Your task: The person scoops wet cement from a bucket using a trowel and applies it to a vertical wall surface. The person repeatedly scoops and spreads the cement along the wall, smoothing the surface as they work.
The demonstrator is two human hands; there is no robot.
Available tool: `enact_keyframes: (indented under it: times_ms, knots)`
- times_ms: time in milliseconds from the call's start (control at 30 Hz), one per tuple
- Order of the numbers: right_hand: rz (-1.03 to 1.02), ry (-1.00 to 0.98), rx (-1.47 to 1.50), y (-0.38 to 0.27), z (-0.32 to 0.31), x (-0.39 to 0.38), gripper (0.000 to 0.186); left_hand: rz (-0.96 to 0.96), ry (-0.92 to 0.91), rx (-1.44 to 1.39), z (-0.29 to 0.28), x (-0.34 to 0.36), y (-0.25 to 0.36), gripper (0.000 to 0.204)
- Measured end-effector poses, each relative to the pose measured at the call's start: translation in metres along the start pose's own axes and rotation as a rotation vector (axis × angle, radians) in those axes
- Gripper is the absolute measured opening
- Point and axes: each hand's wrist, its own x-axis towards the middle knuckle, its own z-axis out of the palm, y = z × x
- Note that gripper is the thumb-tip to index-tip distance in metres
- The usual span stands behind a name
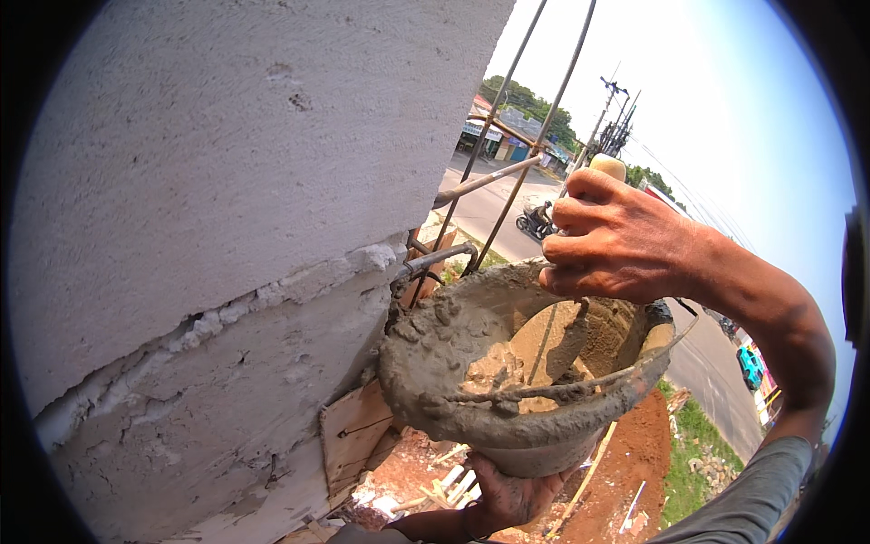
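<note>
A round bucket (535, 458) with a thick crust of wet grey mortar (444, 349) on its rim stands tilted against the wall's corner. From below, my left hand (517, 497) grips its underside, with part of the fingers hidden. Above the opening, my right hand (621, 238) is closed around a trowel, whose pale rounded handle end (608, 166) sticks out over the fist. What looks like its flat, mortar-smeared blade (542, 340) reaches down into the bucket. The bucket's wire handle (566, 392), caked with mortar, lies across the near side of the opening.
A rough grey plastered wall (227, 163) with a broken horizontal ledge (227, 322) fills the left. Metal scaffold poles (521, 195) rise beyond the bucket. Far below lie red soil (625, 453), wood scraps (449, 490), grass and a road with a motorcycle (536, 220).
</note>
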Motion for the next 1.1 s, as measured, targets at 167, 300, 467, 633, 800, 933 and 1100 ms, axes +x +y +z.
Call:
enact_keyframes:
  times_ms: [167, 300, 467, 633, 800, 933, 1100]
  knots:
    - [0.083, -0.002, 0.066, 0.002, 0.004, -0.013, 0.007, 0.021, 0.011, -0.069, 0.000, 0.003, -0.001, 0.121]
    - [0.211, -0.004, 0.077, 0.012, 0.010, -0.026, 0.015, 0.005, 0.019, -0.065, -0.003, 0.001, -0.003, 0.127]
    - [0.319, 0.081, 0.082, 0.032, -0.012, -0.027, 0.018, -0.010, 0.077, -0.067, -0.007, -0.002, -0.004, 0.128]
    - [0.297, -0.362, 0.396, 0.036, -0.056, -0.014, 0.019, -0.013, 0.098, -0.015, -0.006, -0.003, 0.000, 0.128]
    - [0.043, -0.367, 0.448, 0.006, -0.020, 0.019, 0.019, -0.036, 0.088, -0.040, -0.003, -0.006, 0.001, 0.128]
    - [0.009, -0.172, 0.361, 0.001, 0.002, 0.020, 0.018, -0.024, 0.048, -0.031, -0.003, -0.003, 0.002, 0.127]
    - [0.178, -0.022, 0.090, 0.014, 0.003, -0.001, 0.008, -0.021, 0.067, -0.033, -0.003, -0.004, 0.002, 0.128]
